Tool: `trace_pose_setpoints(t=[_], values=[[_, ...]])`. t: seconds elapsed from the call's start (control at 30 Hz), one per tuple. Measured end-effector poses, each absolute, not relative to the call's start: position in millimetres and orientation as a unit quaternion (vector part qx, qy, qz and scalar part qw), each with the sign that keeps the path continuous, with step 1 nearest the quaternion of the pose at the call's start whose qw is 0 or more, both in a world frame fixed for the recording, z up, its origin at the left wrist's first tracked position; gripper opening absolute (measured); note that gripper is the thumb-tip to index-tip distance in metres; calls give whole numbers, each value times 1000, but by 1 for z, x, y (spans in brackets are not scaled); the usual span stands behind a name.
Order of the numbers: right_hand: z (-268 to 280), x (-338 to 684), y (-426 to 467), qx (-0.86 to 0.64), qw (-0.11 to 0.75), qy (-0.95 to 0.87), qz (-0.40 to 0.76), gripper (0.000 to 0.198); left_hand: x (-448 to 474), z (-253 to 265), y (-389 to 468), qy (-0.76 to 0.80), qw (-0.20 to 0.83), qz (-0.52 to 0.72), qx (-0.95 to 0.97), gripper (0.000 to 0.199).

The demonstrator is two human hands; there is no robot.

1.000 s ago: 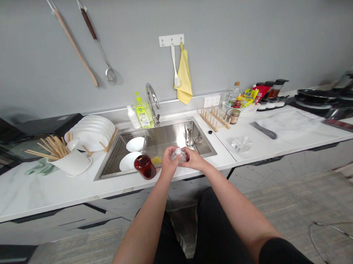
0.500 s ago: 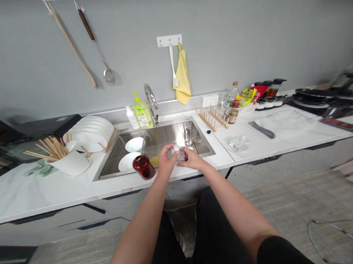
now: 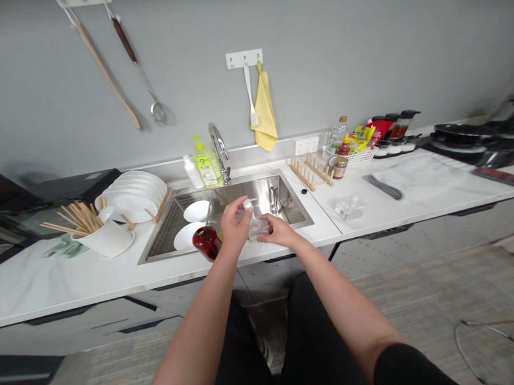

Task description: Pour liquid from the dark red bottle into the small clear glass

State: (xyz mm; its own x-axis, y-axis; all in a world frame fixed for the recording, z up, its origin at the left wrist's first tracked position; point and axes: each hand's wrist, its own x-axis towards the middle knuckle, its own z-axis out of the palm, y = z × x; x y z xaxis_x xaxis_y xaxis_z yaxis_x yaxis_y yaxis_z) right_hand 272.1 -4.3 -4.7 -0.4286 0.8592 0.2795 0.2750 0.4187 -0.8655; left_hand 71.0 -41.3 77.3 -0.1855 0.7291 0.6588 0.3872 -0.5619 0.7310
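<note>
My left hand (image 3: 235, 224) is closed on a white pump head (image 3: 248, 205), held just above a small clear bottle (image 3: 256, 231). Whether the pump's tube is still inside the bottle is too small to tell. From the right, my right hand (image 3: 280, 230) grips that bottle at the sink's front edge. Beside my left wrist stands an amber bottle (image 3: 205, 242) with an open mouth, on the counter edge. Behind it, two white bowls (image 3: 196, 211) sit in the left part of the sink (image 3: 256, 184).
A chopstick holder (image 3: 107, 236) and white plates (image 3: 130, 188) stand left of the sink. Soap bottles (image 3: 207, 165) and the faucet (image 3: 219, 148) are behind it. To the right are a wooden rack (image 3: 311, 172), a jar (image 3: 339, 167) and crumpled clear plastic (image 3: 348, 207).
My left hand has risen slightly and moved left, and the pump head has come up, away from the clear bottle. My right hand stays around the bottle.
</note>
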Motion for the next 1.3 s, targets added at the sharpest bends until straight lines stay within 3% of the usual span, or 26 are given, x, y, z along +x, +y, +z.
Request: trace_pose_setpoints(t=[0.97,1.17,1.3], values=[[-7,272,-4,-361,399,-748,389,72,67,87,-47,483,148,629,591,36],[-3,273,-6,-372,423,-729,389,73,62,99,-45,463,203,682,528,35],[1,272,-8,-396,429,-723,368,72,68,103,-40,429,296,724,452,42]])
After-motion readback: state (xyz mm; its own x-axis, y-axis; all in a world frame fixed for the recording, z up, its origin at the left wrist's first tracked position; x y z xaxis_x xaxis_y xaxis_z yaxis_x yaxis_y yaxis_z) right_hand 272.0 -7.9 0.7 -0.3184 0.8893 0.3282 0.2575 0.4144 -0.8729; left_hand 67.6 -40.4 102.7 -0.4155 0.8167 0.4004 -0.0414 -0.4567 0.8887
